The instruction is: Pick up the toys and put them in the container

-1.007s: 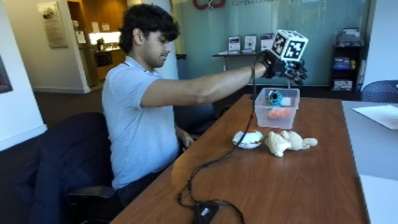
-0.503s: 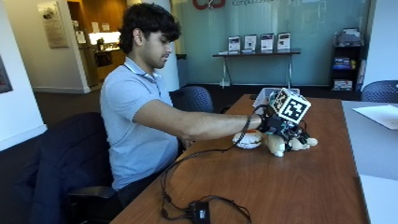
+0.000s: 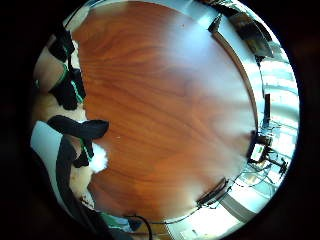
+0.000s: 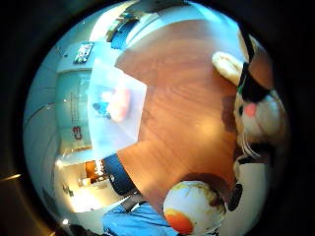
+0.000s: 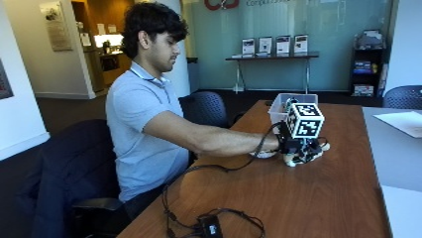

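Grip (image 5: 298, 147) is down on the plush bunny (image 4: 256, 115) on the bench (image 5: 316, 198), fingers curling round its body; can't confirm they've closed.

Container (image 5: 282, 106) sits at 12 o'clock from the bunny, well apart, 1 toy inside.

Bunny looks soft, light, squashy: take the torso, not the ears.

Round white-orange toy (image 4: 194, 209) just beside it looks smoother, likely to roll.

Daylight from the glass wall (image 5: 290, 29) behind the person lights the room evenly and brightly. The wooden table (image 5: 316, 193) carries a pale sheen beyond the gloved right hand (image 5: 296, 146). In the palm views windows blow out white, edges bend strongly, and a plush rabbit (image 4: 256, 110) close to the palm looks soft.
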A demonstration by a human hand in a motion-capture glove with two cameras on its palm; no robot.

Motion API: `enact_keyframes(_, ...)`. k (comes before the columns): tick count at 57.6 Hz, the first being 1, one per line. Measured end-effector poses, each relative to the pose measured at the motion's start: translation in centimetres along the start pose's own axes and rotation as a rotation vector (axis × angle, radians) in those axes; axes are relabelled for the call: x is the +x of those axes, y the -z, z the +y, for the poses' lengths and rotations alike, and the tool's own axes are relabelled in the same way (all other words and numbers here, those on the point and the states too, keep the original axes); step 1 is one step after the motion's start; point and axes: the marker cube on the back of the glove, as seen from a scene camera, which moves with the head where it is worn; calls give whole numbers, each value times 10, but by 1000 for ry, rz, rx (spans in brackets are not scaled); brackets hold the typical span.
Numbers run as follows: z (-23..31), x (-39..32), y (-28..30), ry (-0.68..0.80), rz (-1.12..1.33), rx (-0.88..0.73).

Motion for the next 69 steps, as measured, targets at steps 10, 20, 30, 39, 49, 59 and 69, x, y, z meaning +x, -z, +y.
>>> enact_keyframes(10, -5, -2, 26, -28, -120, 24)
enact_keyframes(20, -17, -41, 94, 7, -131, 118)
enact_keyframes(30, -19, -116, 176, 135, -99, 242)
enact_keyframes(39, -13, -192, 218, 281, -65, 296)
enact_keyframes(49, -19, -283, 206, 418, -30, 255)
enact_keyframes(59, -26, -329, 179, 507, -63, 126)
enact_keyframes(69, -25, -307, 167, 464, -22, -4)
